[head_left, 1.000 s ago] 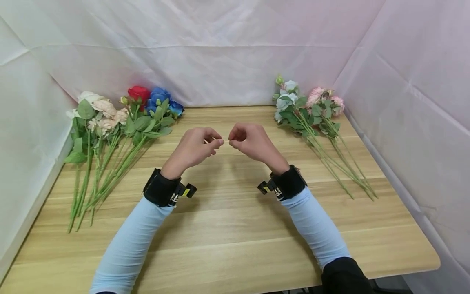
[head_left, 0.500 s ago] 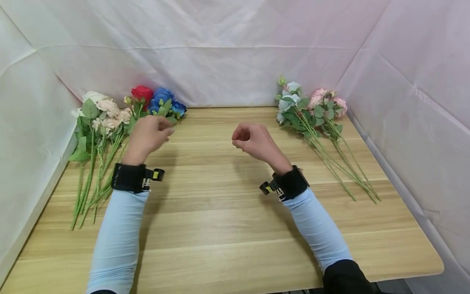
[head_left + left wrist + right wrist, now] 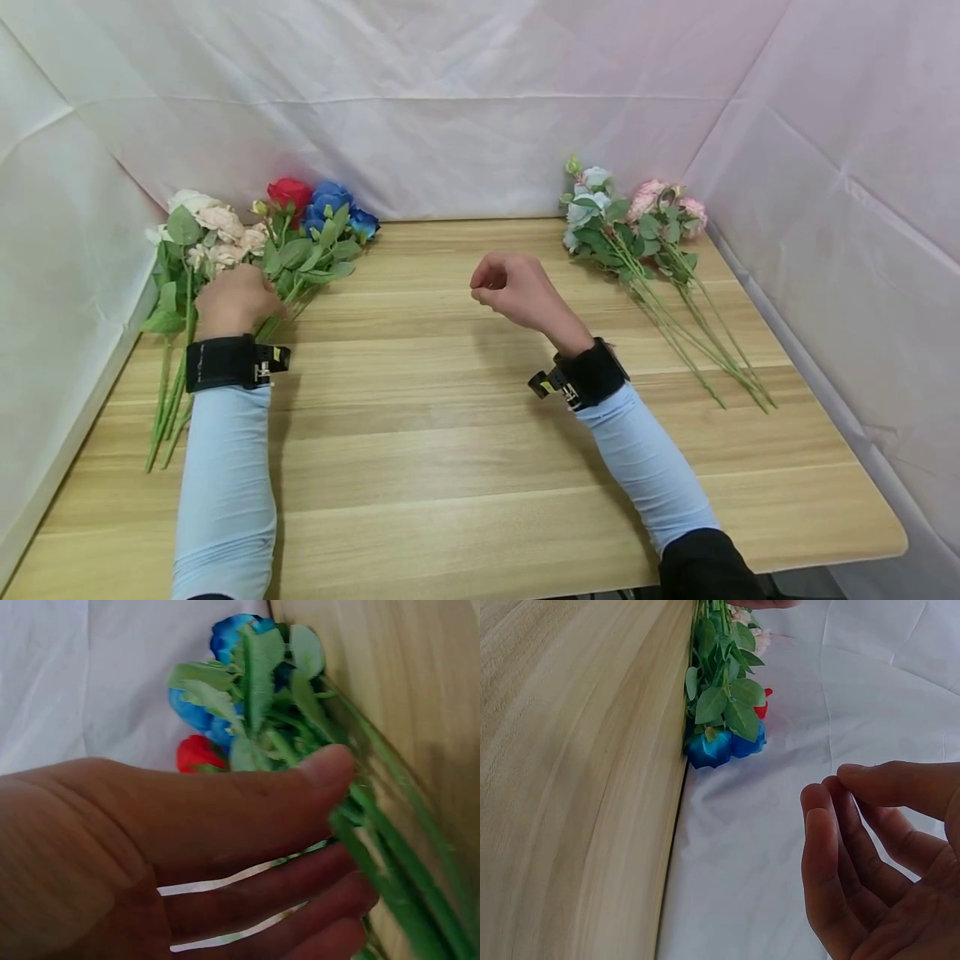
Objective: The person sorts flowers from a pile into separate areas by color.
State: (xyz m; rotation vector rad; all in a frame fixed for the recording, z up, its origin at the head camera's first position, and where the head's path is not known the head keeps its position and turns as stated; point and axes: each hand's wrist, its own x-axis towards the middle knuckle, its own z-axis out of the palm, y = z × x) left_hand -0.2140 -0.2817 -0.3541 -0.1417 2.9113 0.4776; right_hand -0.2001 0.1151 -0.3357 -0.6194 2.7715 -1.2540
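Wooden table [image 3: 480,467] bears green-stemmed blue roses [image 3: 225,682] under left hand [image 3: 234,302].

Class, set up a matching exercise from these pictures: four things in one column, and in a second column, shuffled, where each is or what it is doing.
Things:
1. left hand
2. right hand
3. blue roses
4. pink flowers

Places or states:
A. far right of the table
B. on the green stems
C. far left, beside the red rose
D. above the table's middle, holding nothing

Pairs: 1-B, 2-D, 3-C, 4-A
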